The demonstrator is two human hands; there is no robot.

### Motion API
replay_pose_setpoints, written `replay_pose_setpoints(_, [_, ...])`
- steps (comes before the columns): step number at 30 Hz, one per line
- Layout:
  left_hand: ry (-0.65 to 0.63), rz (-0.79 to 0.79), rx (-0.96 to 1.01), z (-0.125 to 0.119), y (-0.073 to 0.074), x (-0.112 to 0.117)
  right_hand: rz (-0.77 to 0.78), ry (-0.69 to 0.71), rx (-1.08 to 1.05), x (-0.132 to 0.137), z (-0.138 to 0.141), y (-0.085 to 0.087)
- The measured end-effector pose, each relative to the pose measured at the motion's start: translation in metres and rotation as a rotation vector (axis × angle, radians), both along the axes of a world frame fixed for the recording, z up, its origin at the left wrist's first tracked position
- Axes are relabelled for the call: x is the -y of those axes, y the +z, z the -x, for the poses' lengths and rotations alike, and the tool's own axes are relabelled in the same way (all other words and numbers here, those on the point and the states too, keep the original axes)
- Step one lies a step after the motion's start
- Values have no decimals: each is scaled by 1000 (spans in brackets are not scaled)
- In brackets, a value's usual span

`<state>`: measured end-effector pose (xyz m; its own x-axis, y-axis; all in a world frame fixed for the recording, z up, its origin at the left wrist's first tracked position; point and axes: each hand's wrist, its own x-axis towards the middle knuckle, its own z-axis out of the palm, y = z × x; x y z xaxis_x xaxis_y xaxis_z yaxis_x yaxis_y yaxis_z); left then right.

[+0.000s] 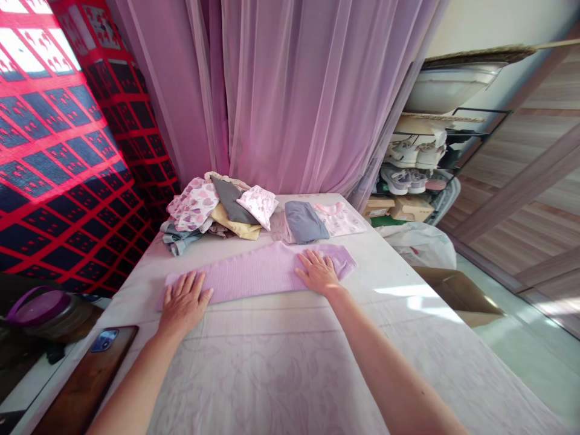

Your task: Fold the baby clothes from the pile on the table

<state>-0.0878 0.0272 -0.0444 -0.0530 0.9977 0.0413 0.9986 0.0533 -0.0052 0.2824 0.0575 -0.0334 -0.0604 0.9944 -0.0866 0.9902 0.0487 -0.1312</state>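
A pair of lilac ribbed trousers (258, 272) lies flat and folded lengthwise across the table. On its left end rests my left hand (183, 300), palm down with fingers spread. My right hand (319, 273) presses flat near the wider right end, its fingers apart. Just beyond the right hand sit a folded grey-blue garment (304, 222) and a folded pale pink printed garment (344, 222). Behind the left hand is a loose heap of clothes, with a heart-patterned piece (197, 202), a dark grey piece (233, 202) and a yellow piece (235, 225).
A phone (86, 380) lies at the table's left edge, beside a purple-lidded jar (45, 311). Purple curtains (299, 90) hang behind the table (272, 368). To the right stand a shoe rack (475, 136), a white bag (417, 241) and an open cardboard box (453, 293).
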Motion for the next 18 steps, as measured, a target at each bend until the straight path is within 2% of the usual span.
replay_pose_setpoints(5, [-18,-48,2,1,0,2,-112,-161,77,-2,-30,-7])
replay_pose_setpoints(9, [-47,-164,17,0,-4,4,-188,-165,31,-2,-37,-14])
replay_pose_setpoints(11, [-83,-242,42,2,-6,6,-302,-164,-30,5,-34,-19])
replay_pose_setpoints(15, [-146,-376,86,7,-9,12,-641,-87,-176,37,-18,-35])
replay_pose_setpoints(18, [-180,-404,96,-2,-10,22,-681,56,-246,62,-2,-43])
